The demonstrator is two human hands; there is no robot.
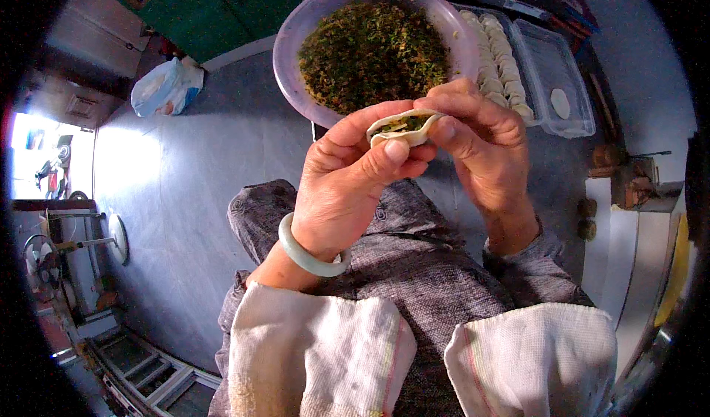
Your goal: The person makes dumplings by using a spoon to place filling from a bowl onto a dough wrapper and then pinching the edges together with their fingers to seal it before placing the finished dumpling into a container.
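Between my two hands is a dumpling [404, 128] of white dough, folded over a green chopped filling that shows through its gap. My left hand [355, 167] cradles it from below, thumb on the near edge; a pale bangle circles that wrist. At the dumpling's right end, my right hand [483, 134] pinches the dough between thumb and fingers. Just beyond my hands stands a pinkish plastic basin [285, 78] holding chopped green filling [371, 53]. To its right, rows of folded dumplings [499, 56] lie in a clear plastic container.
A clear plastic tray [546, 73] with one round dough wrapper [560, 103] sits at the right. On the floor [183, 195] are a plastic bag [168, 88] at the back left, a fan [41, 256] at the left and a metal ladder [152, 370] at the lower left.
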